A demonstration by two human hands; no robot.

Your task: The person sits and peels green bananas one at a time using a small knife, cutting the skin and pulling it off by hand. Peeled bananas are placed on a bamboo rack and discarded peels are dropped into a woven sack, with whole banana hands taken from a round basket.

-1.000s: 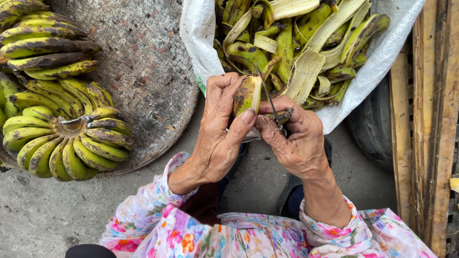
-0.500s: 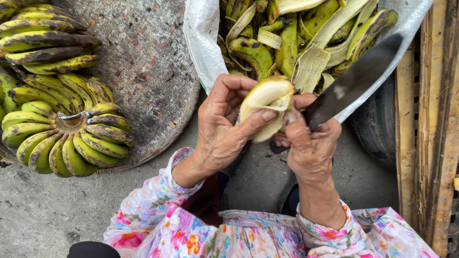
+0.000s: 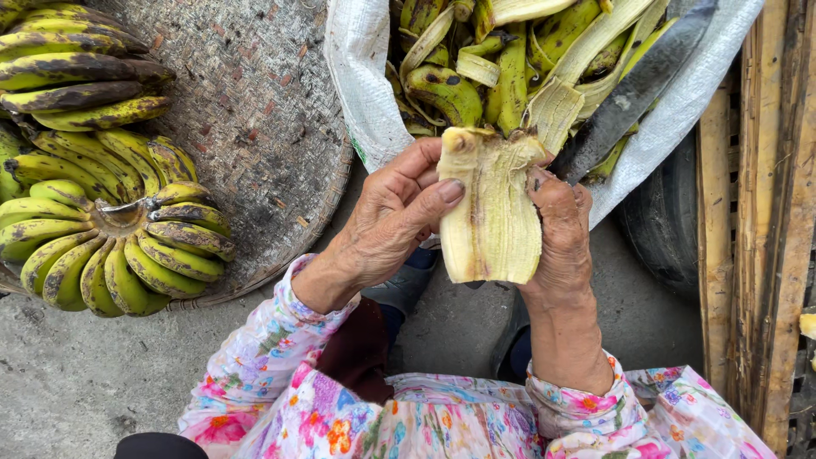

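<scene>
A split banana (image 3: 491, 208) is spread wide between both hands, its pale inner peel facing up. My left hand (image 3: 398, 212) grips its left edge with thumb and fingers. My right hand (image 3: 561, 225) holds the right edge and also clasps a dark knife (image 3: 633, 89), whose long blade points up and to the right over the sack. Both sleeves are pink and floral.
A white woven sack (image 3: 361, 81) just beyond my hands holds several green peels and bananas. A round woven tray (image 3: 263, 127) at left carries bunches of spotted yellow-green bananas (image 3: 110, 246). A wooden frame (image 3: 756, 255) stands at right, a dark tyre (image 3: 663, 229) beside it. Concrete ground lies below.
The banana, first closed and being cut, has been opened flat. The knife came off the fruit and its blade swung up to the right.
</scene>
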